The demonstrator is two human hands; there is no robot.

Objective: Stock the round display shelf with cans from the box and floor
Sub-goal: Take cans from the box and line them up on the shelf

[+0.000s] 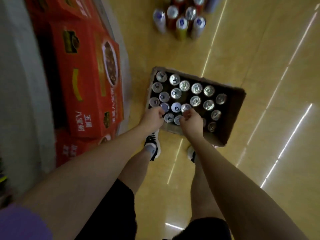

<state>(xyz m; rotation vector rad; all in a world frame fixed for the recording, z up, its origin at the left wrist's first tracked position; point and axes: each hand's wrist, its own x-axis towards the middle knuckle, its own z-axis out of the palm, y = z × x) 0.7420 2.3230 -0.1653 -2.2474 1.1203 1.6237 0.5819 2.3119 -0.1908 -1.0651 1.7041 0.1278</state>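
Both hands reach into the open brown cardboard box (232,122) of silver-topped cans (196,88); left hand (153,117) and right hand (191,120) fingers curl over can tops, grip unclear.

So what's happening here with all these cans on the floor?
A person is bending over an open cardboard box of upright cans on the floor. Both hands are down at the near row: the left hand curls its fingers at a can top, and the right hand does the same at another can. Neither can looks lifted yet. More loose cans stand farther off, and red cartons are stacked to the left.
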